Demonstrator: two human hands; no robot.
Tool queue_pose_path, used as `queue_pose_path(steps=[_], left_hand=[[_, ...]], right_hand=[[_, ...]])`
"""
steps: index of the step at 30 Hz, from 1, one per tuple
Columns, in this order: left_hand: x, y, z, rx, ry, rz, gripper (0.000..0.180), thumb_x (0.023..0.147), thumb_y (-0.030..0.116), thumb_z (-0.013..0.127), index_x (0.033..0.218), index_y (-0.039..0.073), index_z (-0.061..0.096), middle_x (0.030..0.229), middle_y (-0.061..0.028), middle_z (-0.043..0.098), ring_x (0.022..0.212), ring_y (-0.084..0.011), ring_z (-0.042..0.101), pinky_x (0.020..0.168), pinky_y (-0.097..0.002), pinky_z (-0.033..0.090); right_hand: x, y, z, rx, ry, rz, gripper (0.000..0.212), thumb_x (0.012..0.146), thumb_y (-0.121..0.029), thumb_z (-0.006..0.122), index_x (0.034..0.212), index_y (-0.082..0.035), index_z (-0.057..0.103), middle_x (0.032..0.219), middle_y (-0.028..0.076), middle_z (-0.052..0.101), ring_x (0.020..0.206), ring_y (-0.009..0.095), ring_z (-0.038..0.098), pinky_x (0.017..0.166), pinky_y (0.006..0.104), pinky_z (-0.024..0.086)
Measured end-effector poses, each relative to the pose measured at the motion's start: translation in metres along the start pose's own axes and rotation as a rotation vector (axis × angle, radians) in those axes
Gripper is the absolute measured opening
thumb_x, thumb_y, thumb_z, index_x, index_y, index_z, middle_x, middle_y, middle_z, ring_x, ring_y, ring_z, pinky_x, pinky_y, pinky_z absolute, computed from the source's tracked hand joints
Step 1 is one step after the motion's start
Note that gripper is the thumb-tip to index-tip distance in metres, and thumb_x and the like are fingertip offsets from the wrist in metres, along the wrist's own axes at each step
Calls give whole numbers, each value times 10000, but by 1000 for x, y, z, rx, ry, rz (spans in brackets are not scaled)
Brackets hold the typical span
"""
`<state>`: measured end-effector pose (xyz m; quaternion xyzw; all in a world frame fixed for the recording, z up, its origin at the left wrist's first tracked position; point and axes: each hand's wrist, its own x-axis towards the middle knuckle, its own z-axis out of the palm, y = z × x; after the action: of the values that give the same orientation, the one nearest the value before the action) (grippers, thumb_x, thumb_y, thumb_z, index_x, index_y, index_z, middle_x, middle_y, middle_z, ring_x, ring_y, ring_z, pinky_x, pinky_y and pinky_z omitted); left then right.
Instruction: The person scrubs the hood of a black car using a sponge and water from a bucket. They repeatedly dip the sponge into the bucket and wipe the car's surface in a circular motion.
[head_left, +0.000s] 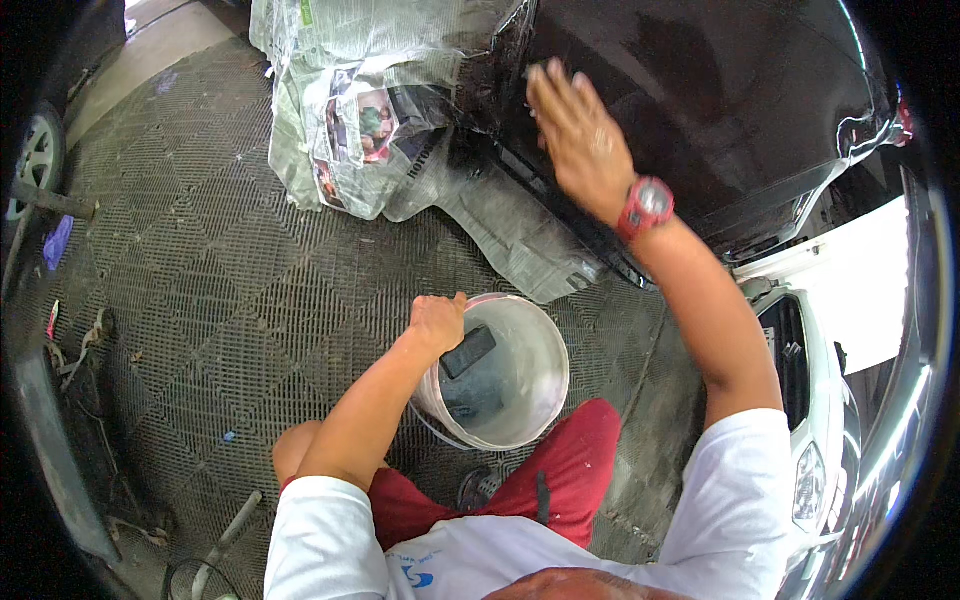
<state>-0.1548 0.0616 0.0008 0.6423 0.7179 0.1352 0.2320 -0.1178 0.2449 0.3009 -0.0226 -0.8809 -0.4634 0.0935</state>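
Observation:
My left hand (438, 322) is closed over the rim of a white plastic bucket (543, 365), which stands between my knees. Inside the bucket a dark rectangular block (468, 352) rests near the wall beneath that hand, with cloudy water lower down. My right hand (583, 135) is stretched out over the dark, glossy car panel (690, 110), near its left edge. Its fingers are extended and slightly blurred, with wet or whitish marks on its back; whether the palm touches the panel I cannot tell. A red watch (650, 203) is on the right wrist.
Newspaper masking (370, 130) covers the car's left part and hangs toward the ribbed floor mat (200, 250). A white car (810, 440) stands at the right. At the left are a wheel (40, 150), a purple scrap (57, 243) and a metal bar (225, 540).

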Motion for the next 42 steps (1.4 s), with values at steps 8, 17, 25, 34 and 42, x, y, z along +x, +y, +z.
queue_pose_path(steps=[8,17,25,34,42], left_hand=[[3,5,-2,-19,-26,17,392,962,187,592,1333,65,630,1129,-216,795,1079,-377,778,916,-510,577],[-2,5,-5,14,-60,-11,433,967,203,607,1380,70,617,1146,-205,793,1090,-382,774,938,-505,570],[-1,4,-7,-5,-50,13,456,962,193,616,1397,57,605,1151,-208,791,1089,-380,773,935,-513,571],[3,7,0,42,-24,35,437,955,207,638,1366,63,609,1111,-168,801,1072,-371,777,934,-507,571],[-8,2,-9,55,-30,9,359,988,197,610,1319,63,645,1104,-164,801,1056,-345,782,892,-478,583]], right_hand=[[41,28,-24,-40,82,100,628,1016,-216,583,1567,65,477,1680,202,430,1603,314,347,1322,478,252],[20,17,-15,74,46,45,610,952,-103,561,1549,16,524,1691,150,449,1609,321,349,1340,485,218],[-30,-13,-9,155,-138,-21,631,1003,-158,558,1582,68,451,1732,199,359,1635,304,296,1354,465,206],[-63,-29,-11,180,-188,-6,598,1022,-143,483,1574,85,453,1716,199,388,1627,306,316,1355,467,218],[-117,-41,-23,238,-290,15,617,995,-100,494,1583,81,443,1731,197,364,1631,298,313,1352,469,218]])
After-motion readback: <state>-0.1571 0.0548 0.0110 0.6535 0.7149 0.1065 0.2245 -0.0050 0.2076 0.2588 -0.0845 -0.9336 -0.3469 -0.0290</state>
